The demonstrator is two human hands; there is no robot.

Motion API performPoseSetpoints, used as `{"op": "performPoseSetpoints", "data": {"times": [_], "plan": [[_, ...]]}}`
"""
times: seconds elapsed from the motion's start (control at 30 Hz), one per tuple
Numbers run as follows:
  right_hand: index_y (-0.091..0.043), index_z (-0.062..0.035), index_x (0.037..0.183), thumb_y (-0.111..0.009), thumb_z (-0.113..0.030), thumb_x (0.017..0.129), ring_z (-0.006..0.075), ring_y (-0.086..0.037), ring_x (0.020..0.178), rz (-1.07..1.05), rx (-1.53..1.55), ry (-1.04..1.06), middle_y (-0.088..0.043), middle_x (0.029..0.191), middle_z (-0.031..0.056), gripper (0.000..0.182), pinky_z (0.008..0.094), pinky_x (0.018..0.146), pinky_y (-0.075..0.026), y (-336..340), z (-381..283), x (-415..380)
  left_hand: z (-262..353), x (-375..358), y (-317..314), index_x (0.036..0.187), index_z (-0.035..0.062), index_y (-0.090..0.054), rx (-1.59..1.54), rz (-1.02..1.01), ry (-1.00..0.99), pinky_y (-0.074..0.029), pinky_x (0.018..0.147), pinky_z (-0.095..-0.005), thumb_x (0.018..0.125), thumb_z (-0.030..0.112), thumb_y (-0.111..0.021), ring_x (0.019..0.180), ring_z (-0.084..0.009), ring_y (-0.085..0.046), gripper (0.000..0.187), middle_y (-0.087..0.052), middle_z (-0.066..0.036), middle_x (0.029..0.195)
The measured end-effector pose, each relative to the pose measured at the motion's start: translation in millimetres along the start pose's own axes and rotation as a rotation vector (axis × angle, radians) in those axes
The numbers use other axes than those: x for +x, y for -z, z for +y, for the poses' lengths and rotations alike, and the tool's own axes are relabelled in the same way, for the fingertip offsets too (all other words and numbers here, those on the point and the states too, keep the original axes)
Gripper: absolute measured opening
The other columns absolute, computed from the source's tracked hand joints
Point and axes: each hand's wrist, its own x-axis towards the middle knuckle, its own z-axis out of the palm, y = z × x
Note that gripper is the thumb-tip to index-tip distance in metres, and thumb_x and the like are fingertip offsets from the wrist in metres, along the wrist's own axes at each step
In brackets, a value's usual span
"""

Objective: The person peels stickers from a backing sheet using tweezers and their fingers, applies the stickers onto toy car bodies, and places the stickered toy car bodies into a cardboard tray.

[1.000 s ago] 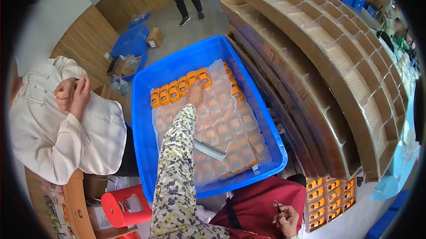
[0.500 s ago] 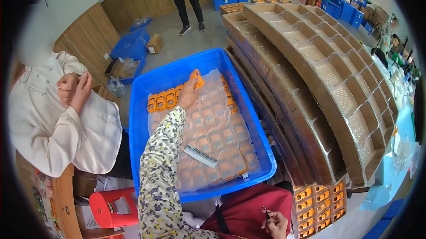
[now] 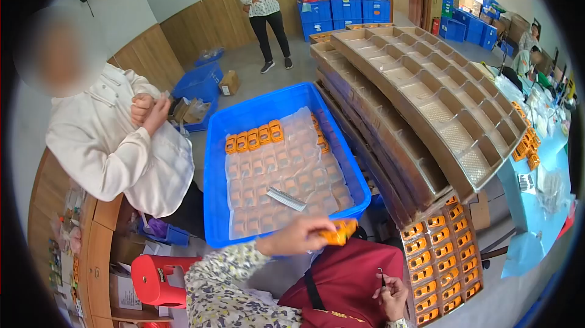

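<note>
My left hand [image 3: 297, 236] pinches an orange toy car [image 3: 340, 232] above the near rim of the blue bin [image 3: 214, 206]. Inside the bin, a row of orange cars [image 3: 254, 137] lies on a translucent sheet, and more car shapes show through the sheet. A grey comb-like strip [image 3: 286, 199] rests on top. My right hand [image 3: 391, 296] is closed round a thin dark hooked tool [image 3: 382, 279] in front of the dark red apron. Right of it, a compartment tray [image 3: 442, 261] holds several orange cars.
Stacked brown divider trays [image 3: 420, 93] lean at the bin's right. A person in white [image 3: 122, 139] stands at the left, another person [image 3: 262, 5] at the back. A red stool [image 3: 152, 280] is near my left arm. Blue crates [image 3: 347, 11] line the wall.
My left hand has come back from the bin's far side to its near rim with an orange car. The view has shifted, and my right hand still holds the tool.
</note>
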Motion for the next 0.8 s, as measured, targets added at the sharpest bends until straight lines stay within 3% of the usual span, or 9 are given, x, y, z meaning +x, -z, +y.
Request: {"op": "performPoseSetpoints", "data": {"times": [0.1,0.17,0.37,0.8], "plan": [[-0.047,0.0044,0.100,-0.041,0.012,0.083,0.0160,-0.062,0.058,0.059,0.024,0.007,-0.059,0.114,0.0235,0.020,0.0199,0.041,-0.042,9,11,-14,-7,-13,-56,0.104,0.0021,-0.059,-0.024,-0.144,0.129,-0.043,0.068,-0.0267,0.079,0.007,-0.058,0.076,-0.0127,-0.053,0.026,-0.059,-0.006,0.092],[-0.047,0.0049,0.100,-0.041,0.012,0.083,0.0156,-0.062,0.057,0.056,0.041,0.019,-0.059,0.114,0.0234,0.020,0.0200,0.041,-0.042,12,17,-21,-44,-24,-99,0.099,0.0011,-0.058,-0.059,-0.141,0.126,-0.043,0.063,-0.0308,0.076,0.011,-0.060,0.070,-0.0178,-0.054,0.025,-0.058,-0.007,0.083],[-0.049,0.0048,0.096,-0.044,0.008,0.084,0.0122,-0.059,0.054,0.138,0.066,0.014,-0.063,0.108,0.0219,0.013,0.0190,0.038,-0.040,14,31,-38,-67,-32,-173,0.092,0.0011,-0.059,0.109,-0.247,0.095,-0.046,0.067,-0.0388,0.074,0.015,-0.059,0.075,-0.0302,-0.060,0.023,-0.062,-0.015,0.087],[-0.051,0.0081,0.100,-0.042,0.009,0.083,0.0115,-0.058,0.054,0.144,0.039,0.020,-0.064,0.104,0.0193,0.020,0.0195,0.039,-0.040,12,38,-45,-74,-44,-203,0.089,0.0026,-0.057,0.203,-0.211,0.096,-0.044,0.070,-0.0438,0.074,0.016,-0.059,0.084,-0.0354,-0.060,0.020,-0.061,-0.016,0.085]]}}
